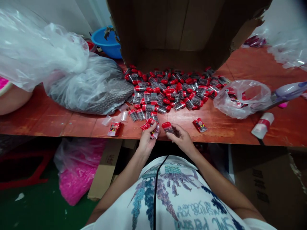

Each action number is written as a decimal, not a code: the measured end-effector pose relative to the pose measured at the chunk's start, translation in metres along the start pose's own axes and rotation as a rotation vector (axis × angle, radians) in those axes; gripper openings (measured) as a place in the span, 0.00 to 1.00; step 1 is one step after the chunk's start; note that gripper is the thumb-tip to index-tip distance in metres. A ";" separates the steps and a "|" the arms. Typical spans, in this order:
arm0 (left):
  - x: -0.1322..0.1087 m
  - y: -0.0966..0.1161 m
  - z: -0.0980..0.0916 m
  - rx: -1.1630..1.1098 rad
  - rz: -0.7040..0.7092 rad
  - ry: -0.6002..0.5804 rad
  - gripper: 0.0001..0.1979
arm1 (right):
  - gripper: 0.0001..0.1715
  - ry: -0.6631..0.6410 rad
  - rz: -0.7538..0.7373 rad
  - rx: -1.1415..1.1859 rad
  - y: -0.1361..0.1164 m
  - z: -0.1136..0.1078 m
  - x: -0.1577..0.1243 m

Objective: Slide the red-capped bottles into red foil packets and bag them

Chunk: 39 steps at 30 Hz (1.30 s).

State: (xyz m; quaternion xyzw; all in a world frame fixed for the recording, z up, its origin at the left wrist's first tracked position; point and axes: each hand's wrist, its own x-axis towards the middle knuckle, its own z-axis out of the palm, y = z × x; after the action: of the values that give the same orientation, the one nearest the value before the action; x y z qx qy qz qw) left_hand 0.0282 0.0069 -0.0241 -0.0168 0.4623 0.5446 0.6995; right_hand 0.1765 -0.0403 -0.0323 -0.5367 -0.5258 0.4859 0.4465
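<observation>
- Printed white shirt (168, 198) fills the bottom of the view, with both bare forearms reaching up from it to the near edge of the table (48, 118).
- At that edge the left hand (146, 140) is curled, thumb and fingertips pinched on a red printed packet (150, 126).
- Just beside it, the right hand (181, 139) is also closed. Its fingers grip a red-capped capsule (168, 127), which is held close to the packet, almost touching it.
- Two more loose packets lie flat on the table edge, one to the left (114, 128) and one to the right (200, 125). A few small clear sleeves (106, 120) lie near the left one.
- Beyond the hands a big heap of capsules (168, 91) spreads out of the mouth of a tipped cardboard box (182, 32). By the look of it, most of the stock is loose and unwrapped.
- To the right, a small clear bag (242, 97) holds only a handful of red pieces, so little appears finished; what exactly is in it cannot be told.
- To the left sits a large plastic sack of dark beads (96, 92), with a blue basin (107, 40) behind it.
- Far right: a white bottle with a red band (262, 125), lying on the table.
</observation>
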 end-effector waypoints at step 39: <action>-0.018 -0.023 0.004 0.240 0.063 -0.118 0.09 | 0.20 0.224 0.092 0.344 0.001 -0.001 0.002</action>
State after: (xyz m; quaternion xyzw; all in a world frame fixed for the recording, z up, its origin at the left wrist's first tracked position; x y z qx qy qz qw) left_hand 0.0486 -0.0137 -0.0213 0.1139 0.4825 0.5071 0.7050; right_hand 0.1781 -0.0381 -0.0335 -0.5267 -0.3572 0.5257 0.5645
